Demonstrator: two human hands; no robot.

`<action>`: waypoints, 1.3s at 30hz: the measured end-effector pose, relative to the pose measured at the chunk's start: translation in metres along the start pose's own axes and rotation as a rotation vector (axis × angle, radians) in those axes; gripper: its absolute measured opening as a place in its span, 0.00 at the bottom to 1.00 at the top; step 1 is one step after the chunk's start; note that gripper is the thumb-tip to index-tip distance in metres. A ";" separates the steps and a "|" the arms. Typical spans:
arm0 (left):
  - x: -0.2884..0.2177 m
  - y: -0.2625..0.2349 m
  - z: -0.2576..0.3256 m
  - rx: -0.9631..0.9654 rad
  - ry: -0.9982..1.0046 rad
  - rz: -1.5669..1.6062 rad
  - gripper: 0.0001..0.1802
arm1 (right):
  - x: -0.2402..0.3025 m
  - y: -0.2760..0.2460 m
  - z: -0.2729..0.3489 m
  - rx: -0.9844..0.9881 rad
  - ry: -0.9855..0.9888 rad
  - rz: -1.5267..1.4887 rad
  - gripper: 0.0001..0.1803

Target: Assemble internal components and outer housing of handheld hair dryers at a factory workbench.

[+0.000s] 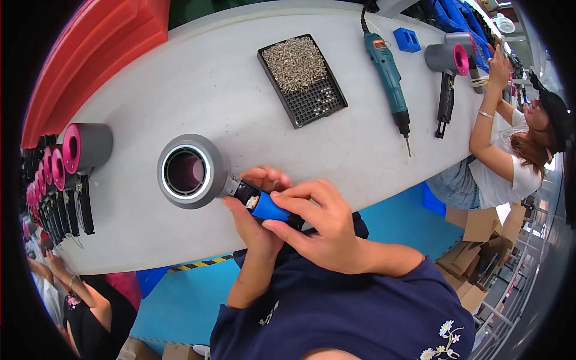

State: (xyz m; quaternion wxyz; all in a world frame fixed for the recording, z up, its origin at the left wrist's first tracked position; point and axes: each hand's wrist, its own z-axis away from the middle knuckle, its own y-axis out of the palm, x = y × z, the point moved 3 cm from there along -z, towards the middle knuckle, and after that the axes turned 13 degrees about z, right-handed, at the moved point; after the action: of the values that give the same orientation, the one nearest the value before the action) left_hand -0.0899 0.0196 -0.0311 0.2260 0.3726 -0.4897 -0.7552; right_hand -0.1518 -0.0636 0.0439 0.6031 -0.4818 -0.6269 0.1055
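A grey hair dryer [221, 159] rests on the near part of the table, its round head to the left with a pale ring facing up. Its slim black handle [245, 191] points toward me, with inner parts and something whitish exposed. Around the handle sits a blue sleeve-like piece [270, 207]. My left hand [257, 233] cradles the handle from below, thumb by the dryer's neck and fingers curled behind. With thumb and fingers, my right hand [321, 225] pinches the blue piece near the handle's lower end.
A black perforated tray [306, 107] holds many small screws. Beyond it lie a teal electric screwdriver [387, 75] and a blue block [407, 39]. Several hair dryers [90, 147] line the left, near a red bin [90, 66]. Another hair dryer [441, 59] and a co-worker [504, 138] are at right.
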 end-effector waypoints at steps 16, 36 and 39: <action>0.003 -0.001 -0.003 0.126 -0.055 0.256 0.38 | 0.001 -0.004 -0.002 0.048 -0.049 0.149 0.19; -0.035 0.012 -0.016 0.258 0.036 0.241 0.38 | -0.016 -0.017 0.001 0.304 0.185 -0.314 0.24; -0.038 0.007 -0.018 0.397 -0.059 0.385 0.36 | -0.020 -0.003 0.020 0.470 0.368 -0.555 0.17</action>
State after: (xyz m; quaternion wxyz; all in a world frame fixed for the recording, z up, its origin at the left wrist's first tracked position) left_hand -0.0529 0.0334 -0.0160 0.2735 0.2875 -0.6962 -0.5982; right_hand -0.1740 -0.0708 0.0283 0.8045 -0.1542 -0.5735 -0.0090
